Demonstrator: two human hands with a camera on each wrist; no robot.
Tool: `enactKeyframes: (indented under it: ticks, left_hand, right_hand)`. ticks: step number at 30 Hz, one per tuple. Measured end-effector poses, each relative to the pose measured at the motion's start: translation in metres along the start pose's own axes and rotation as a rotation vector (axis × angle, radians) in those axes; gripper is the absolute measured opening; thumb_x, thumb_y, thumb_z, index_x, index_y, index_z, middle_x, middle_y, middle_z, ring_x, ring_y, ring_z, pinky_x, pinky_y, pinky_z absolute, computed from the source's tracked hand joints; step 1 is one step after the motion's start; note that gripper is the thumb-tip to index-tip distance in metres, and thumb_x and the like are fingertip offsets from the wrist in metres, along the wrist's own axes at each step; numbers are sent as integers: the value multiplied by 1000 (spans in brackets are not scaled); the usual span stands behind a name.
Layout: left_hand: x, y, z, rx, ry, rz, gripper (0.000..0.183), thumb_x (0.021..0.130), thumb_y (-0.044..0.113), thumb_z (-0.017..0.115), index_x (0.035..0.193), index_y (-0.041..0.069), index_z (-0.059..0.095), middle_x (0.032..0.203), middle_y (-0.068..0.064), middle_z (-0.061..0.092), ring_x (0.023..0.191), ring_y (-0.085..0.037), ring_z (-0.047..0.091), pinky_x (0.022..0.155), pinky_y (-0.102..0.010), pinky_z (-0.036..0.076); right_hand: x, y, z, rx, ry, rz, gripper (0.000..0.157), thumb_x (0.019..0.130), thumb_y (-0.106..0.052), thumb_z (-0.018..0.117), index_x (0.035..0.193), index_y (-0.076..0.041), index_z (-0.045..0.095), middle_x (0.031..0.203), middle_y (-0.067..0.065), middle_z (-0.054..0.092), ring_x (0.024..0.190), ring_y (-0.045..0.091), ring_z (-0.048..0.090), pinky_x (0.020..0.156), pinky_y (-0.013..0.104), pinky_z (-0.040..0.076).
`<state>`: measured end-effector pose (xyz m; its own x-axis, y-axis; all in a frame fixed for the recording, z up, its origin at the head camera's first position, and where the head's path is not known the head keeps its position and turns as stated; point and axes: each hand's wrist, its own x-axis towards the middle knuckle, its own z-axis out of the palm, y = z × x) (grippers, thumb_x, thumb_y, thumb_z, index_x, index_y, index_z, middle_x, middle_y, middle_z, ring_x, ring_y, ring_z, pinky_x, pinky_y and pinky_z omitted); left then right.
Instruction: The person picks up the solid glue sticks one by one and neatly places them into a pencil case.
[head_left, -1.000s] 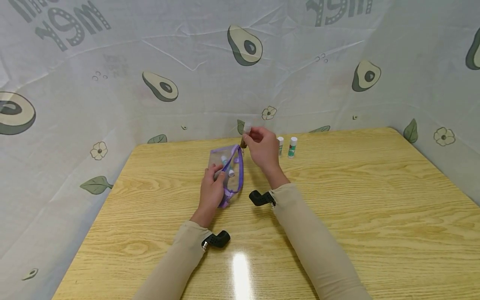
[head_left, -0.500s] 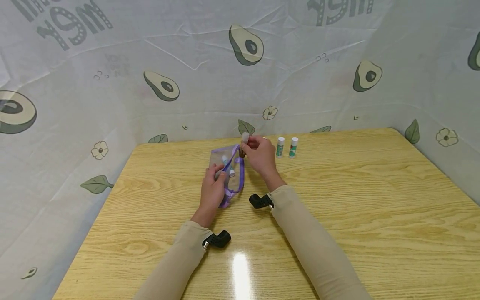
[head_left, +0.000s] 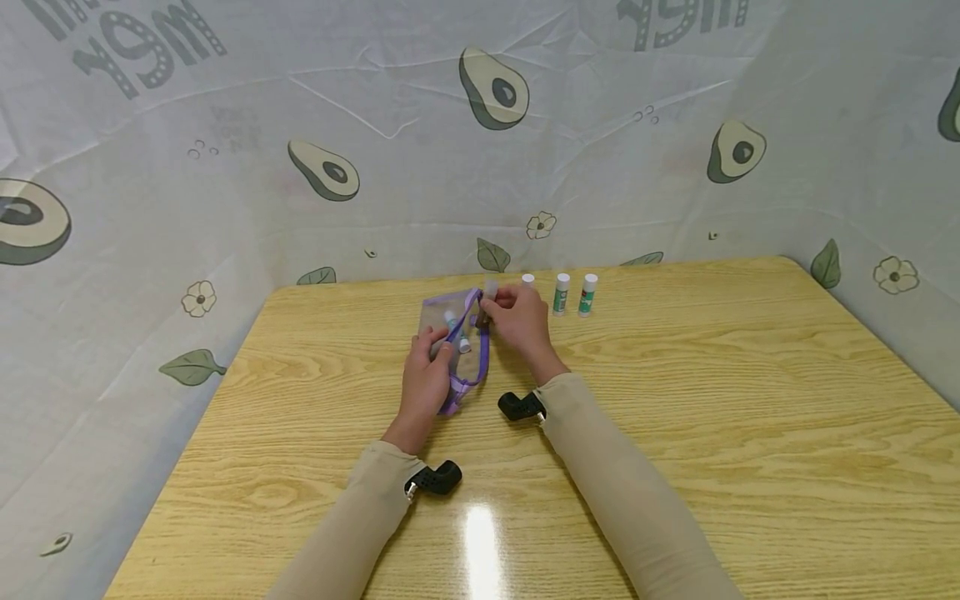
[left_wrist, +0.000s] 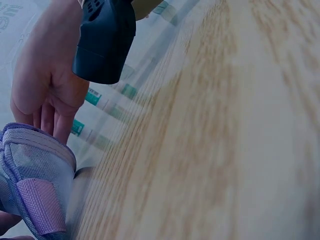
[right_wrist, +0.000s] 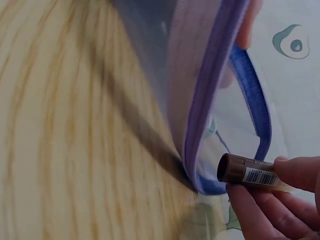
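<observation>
My left hand (head_left: 426, 375) grips the near side of a see-through pouch with purple trim (head_left: 483, 354), its mouth spread apart. Inside the pouch a white and teal tube (head_left: 451, 319) shows through the wall. Between thumb and fingers, my right hand (head_left: 523, 323) pinches a brown lip balm (right_wrist: 250, 171) with a clear cap. The right wrist view shows its hollow brown base and barcode, right at the pouch's open rim (right_wrist: 215, 188). Part of the left hand is hidden behind the pouch there.
Beyond the right hand stand a white-capped tube (head_left: 528, 279), mostly hidden, and two white and green tubes, a left one (head_left: 561, 296) and a right one (head_left: 587, 297). A cloth printed with avocados (head_left: 420, 217) hangs behind the wooden table (head_left: 675, 400).
My right hand has come down and slightly left, lowering the lip balm to the pouch's mouth. The standing tubes behind it are more exposed. My left hand and the pouch stay put.
</observation>
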<state>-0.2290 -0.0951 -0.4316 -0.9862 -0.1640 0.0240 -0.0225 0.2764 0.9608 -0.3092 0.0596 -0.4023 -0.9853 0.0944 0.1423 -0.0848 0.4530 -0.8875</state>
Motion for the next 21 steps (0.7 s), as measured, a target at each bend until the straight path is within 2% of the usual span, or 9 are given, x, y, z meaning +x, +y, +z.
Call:
enactKeyframes:
  ticks: [4, 8, 11, 15, 21]
  left_hand:
    - [0, 0, 0, 1, -3, 2, 42, 112, 23, 48, 150, 7, 57, 176, -15, 28, 168, -37, 7, 135, -59, 11]
    - [0, 1, 0, 2, 2, 3, 42, 112, 23, 49, 149, 6, 58, 175, -16, 29, 168, -37, 8, 135, -59, 11]
    - [0, 1, 0, 2, 5, 6, 42, 112, 22, 49, 149, 6, 58, 175, -16, 29, 168, -38, 8, 135, -59, 11]
    - [0, 2, 0, 0, 4, 3, 42, 112, 22, 49, 149, 6, 58, 175, -16, 29, 168, -37, 8, 135, -58, 11]
    - [0, 1, 1, 2, 10, -2, 42, 111, 22, 49, 149, 6, 58, 175, -16, 30, 168, -37, 8, 135, -58, 11]
  right_hand:
    - [-1, 3, 2, 47, -23, 47, 30, 99, -24, 75, 118, -1, 78, 109, 17, 82, 99, 28, 79, 82, 32, 62]
    - [-1, 5, 5, 63, -26, 96, 30, 99, -24, 76, 117, -1, 79, 108, 16, 82, 87, 21, 78, 70, 22, 57]
    - [-1, 6, 6, 113, -35, 143, 30, 99, -22, 76, 118, 1, 79, 112, 19, 81, 87, 23, 80, 74, 24, 62]
    - [-2, 6, 7, 206, -42, 194, 31, 99, -17, 76, 121, 5, 77, 119, 22, 78, 95, 28, 81, 84, 34, 66]
    - [-3, 4, 7, 236, -40, 224, 32, 98, -16, 77, 121, 5, 76, 121, 22, 77, 97, 27, 80, 88, 38, 66]
